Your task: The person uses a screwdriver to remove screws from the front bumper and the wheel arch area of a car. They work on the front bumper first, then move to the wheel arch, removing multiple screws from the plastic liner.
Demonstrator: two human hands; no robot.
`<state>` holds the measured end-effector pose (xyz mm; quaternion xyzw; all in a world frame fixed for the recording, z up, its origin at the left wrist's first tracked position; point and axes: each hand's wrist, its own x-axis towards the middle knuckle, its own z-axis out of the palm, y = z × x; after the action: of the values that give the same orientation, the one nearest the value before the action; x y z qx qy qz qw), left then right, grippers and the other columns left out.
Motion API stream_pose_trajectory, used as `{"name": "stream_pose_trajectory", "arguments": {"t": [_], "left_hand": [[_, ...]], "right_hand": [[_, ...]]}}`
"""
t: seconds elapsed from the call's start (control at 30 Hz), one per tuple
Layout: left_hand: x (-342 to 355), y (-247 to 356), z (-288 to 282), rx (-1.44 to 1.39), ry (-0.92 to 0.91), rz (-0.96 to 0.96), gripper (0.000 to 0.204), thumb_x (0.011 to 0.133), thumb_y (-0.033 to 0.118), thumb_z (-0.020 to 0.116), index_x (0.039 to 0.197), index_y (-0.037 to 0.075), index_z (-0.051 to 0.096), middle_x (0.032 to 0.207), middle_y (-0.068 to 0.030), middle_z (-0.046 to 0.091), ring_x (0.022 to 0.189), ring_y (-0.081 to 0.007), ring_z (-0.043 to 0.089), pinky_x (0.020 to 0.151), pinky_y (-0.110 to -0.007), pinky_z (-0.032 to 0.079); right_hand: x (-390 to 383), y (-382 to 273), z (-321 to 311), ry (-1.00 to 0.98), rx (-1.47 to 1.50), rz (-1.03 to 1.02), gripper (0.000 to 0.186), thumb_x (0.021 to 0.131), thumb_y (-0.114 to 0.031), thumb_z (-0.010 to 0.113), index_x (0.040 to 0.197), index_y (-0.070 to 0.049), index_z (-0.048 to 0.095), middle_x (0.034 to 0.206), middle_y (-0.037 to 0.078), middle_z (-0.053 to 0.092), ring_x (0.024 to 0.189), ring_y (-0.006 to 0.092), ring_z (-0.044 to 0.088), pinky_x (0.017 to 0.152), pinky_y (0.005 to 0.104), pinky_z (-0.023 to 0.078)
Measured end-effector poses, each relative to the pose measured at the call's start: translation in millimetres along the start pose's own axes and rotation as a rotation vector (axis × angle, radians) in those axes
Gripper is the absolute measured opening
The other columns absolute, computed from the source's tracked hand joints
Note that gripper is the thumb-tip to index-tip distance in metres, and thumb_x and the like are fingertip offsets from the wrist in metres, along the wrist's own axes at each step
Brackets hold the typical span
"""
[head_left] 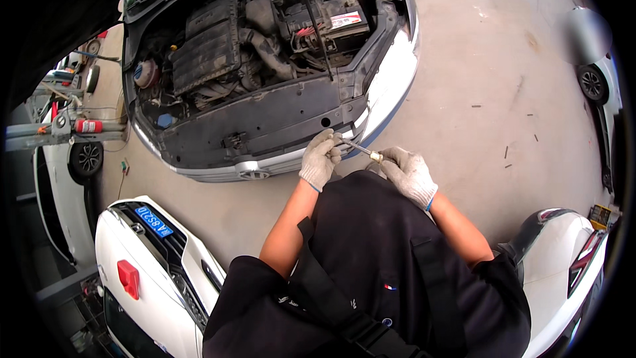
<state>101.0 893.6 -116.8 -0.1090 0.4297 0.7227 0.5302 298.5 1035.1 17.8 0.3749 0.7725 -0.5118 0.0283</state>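
A screwdriver (358,148) with a metal shaft and a pale yellowish handle end lies in the grip of my right hand (409,176), which wears a white knit glove. Its tip points left toward my left hand (318,161), gloved the same way. The fingers of that hand are closed in a pinch at the tip; whatever small thing they hold there is too small to make out. Both hands are in front of my chest, by the front edge of a car (265,171) whose engine bay is exposed.
A prop rod (311,20) stands across the engine bay, near the battery (341,21) and the black engine cover (209,46). Behind me to the left is a white car (142,252) with a red object on it; another white car (553,258) stands right. A lift arm (33,134) reaches in at left.
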Motion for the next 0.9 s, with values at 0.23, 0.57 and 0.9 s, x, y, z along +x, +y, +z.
{"name": "stream_pose_trajectory", "arguments": {"t": [0.23, 0.57, 0.9], "left_hand": [[16.3, 12.0, 4.2, 0.061, -0.035, -0.036, 0.030, 0.092, -0.002, 0.057, 0.121, 0.002, 0.059, 0.108, -0.0130, 0.068, 0.059, -0.0094, 0.049, 0.052, -0.024, 0.038], [27.5, 7.9, -18.7, 0.107, -0.110, -0.071, 0.033, 0.092, 0.002, 0.055, 0.125, 0.005, 0.060, 0.113, -0.0100, 0.070, 0.066, -0.0130, 0.063, 0.057, -0.025, 0.049], [30.0, 8.9, -26.5, 0.298, -0.099, -0.069, 0.037, 0.091, 0.002, 0.057, 0.128, 0.005, 0.061, 0.106, -0.0061, 0.070, 0.066, -0.0117, 0.063, 0.059, -0.024, 0.050]], "right_hand": [[10.4, -21.8, 14.1, 0.066, -0.115, 0.060, 0.034, 0.091, -0.028, 0.056, 0.111, -0.003, 0.066, 0.097, 0.020, 0.072, 0.093, 0.0380, 0.068, 0.084, 0.0447, 0.052], [24.7, -27.7, 39.0, 0.102, -0.236, 0.071, 0.031, 0.091, -0.027, 0.055, 0.109, -0.004, 0.065, 0.088, 0.015, 0.072, 0.086, 0.0360, 0.069, 0.080, 0.0459, 0.052], [31.7, -25.6, 46.8, 0.092, -0.677, -0.171, 0.029, 0.093, -0.032, 0.058, 0.109, -0.009, 0.062, 0.088, 0.014, 0.067, 0.088, 0.0339, 0.065, 0.079, 0.0462, 0.049]]}}
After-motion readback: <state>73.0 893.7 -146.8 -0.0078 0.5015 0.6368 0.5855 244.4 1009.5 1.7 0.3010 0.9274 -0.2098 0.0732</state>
